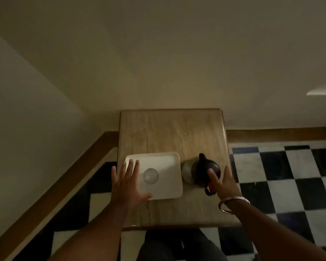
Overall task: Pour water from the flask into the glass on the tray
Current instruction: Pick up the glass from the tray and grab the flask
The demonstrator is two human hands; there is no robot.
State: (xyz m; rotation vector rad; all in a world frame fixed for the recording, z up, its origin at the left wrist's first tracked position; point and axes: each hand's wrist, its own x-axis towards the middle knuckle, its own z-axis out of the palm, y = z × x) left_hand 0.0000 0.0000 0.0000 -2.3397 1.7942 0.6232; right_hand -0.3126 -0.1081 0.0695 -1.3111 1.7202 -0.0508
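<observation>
A white rectangular tray [167, 161] lies on a small wooden table. A clear glass [150, 176] stands upright on the tray, left of its middle. To the right of the tray stands the flask [198, 170], with a metal body, a black lid, a spout pointing away and a black handle with a red button toward me. My left hand [127, 185] hovers flat over the tray's left edge, fingers spread, just left of the glass. My right hand [224, 183] reaches over the flask's handle side with fingers apart, holding nothing.
The wooden table [169, 132] stands against a plain wall. A black and white checkered floor [282, 176] lies to the right and left. A metal bangle [233, 202] sits on my right wrist. My dark-clothed legs [177, 245] are below the table's near edge.
</observation>
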